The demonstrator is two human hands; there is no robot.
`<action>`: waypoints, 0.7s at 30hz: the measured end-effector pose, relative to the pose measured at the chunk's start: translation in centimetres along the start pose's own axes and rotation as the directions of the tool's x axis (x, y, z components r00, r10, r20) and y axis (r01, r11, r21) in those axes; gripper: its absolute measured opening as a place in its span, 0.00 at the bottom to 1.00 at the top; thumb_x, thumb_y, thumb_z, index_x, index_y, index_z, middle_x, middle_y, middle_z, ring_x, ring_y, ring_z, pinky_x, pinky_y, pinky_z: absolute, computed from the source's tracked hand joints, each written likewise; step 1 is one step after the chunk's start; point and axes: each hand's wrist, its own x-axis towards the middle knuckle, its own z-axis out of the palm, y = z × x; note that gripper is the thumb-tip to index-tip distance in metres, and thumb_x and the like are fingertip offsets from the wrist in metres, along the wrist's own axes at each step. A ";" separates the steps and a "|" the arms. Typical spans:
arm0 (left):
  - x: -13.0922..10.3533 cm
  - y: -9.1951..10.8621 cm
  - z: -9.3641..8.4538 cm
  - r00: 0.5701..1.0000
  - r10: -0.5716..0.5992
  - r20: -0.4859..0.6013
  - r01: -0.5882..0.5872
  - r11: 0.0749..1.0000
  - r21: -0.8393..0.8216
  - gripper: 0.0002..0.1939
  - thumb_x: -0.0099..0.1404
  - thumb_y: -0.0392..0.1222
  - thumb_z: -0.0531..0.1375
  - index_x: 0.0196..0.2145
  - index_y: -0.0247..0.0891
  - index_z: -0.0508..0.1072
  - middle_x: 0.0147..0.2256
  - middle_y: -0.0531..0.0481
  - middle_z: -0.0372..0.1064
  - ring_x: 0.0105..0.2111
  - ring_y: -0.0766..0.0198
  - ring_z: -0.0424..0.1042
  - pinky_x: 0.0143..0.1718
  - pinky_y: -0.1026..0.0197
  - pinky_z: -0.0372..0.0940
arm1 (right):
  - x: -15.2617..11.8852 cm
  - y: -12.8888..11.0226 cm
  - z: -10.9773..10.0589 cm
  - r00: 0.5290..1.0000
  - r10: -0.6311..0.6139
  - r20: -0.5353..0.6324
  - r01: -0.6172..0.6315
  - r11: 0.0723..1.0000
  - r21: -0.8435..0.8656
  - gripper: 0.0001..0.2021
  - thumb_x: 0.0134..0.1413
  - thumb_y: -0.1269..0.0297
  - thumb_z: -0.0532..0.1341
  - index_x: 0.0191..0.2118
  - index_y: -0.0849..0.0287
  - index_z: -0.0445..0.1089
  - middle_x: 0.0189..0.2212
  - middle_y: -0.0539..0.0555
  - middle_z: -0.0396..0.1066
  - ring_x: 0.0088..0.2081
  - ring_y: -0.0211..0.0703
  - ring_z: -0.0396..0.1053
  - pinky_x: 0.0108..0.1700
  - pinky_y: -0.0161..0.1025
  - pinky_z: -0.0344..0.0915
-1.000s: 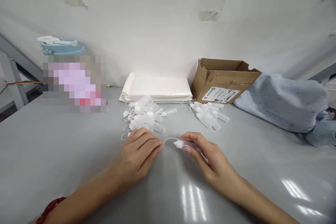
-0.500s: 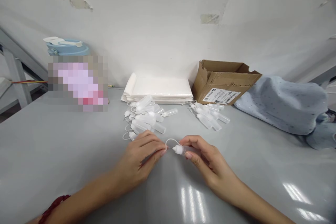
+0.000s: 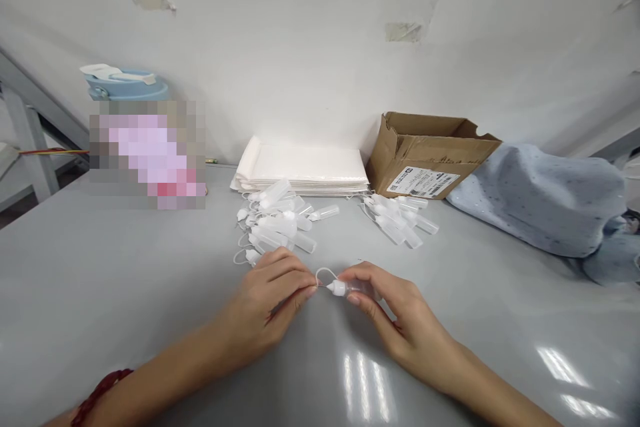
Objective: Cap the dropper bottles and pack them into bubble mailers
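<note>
Over the grey table, a small translucent dropper bottle [image 3: 361, 289] with a white pointed tip lies sideways between my hands, tip to the left. My right hand [image 3: 387, 300] is closed around its body, thumb below and index finger above. A thin white strap [image 3: 327, 270] arches from the bottle's neck to the fingertips of my left hand [image 3: 280, 287], which pinch its small cap end. That cap is mostly hidden by the fingers. A fine line, perhaps a needle, shows between those fingertips and the bottle's tip. Beyond my left hand lies a pile of similar bottles [image 3: 273, 235].
Another cluster of bottles [image 3: 403, 220] lies at the right, before an open cardboard box [image 3: 425, 163]. White padded envelopes [image 3: 310, 167] are stacked by the wall. Light blue cloth [image 3: 540, 200] lies far right. A blue-lidded container [image 3: 127, 85] and a blurred pinkish item [image 3: 150, 153] stand left.
The bottle and my right fingers have shifted slightly left, bringing the bottle's tip a little closer to my left fingertips. My left hand has hardly moved.
</note>
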 end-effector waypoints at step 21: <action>-0.8 0.2 0.5 0.994 -0.017 0.107 0.007 0.996 0.093 0.09 0.67 0.28 0.52 0.37 0.36 0.69 0.31 0.48 0.70 0.34 0.61 0.63 0.36 0.55 0.60 | -0.1 0.6 1.2 0.999 -0.035 0.025 0.033 0.997 0.077 0.10 0.61 0.75 0.52 0.45 0.57 0.65 0.39 0.55 0.70 0.40 0.39 0.70 0.42 0.37 0.66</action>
